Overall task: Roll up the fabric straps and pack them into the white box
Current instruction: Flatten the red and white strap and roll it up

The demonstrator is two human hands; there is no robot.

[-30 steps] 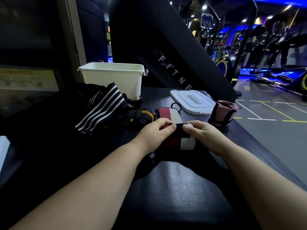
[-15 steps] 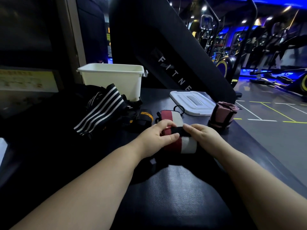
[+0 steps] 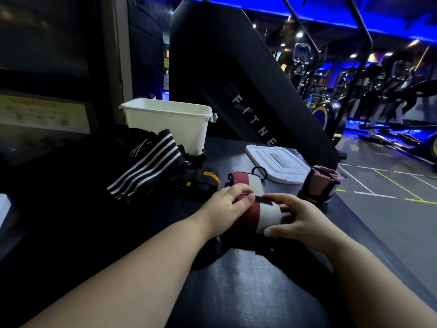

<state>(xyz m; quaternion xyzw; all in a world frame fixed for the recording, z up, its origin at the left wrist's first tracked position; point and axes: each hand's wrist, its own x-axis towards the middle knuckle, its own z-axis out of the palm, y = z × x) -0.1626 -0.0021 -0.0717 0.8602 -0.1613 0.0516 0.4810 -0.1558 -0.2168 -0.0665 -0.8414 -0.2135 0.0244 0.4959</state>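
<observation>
Both hands, left hand [image 3: 224,204] and right hand [image 3: 300,218], clamp the red-white strap [image 3: 257,215] roll tight so it won't unwind; white box [image 3: 165,124] waits.

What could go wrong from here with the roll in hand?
1. The left hand and right hand grip the red-and-white roll; its black tab may not be fastened, so letting go could unwind it.
2. The pink roll sits near the table edge; the right arm could knock it off.
3. Striped straps before the white box may snag.
</observation>
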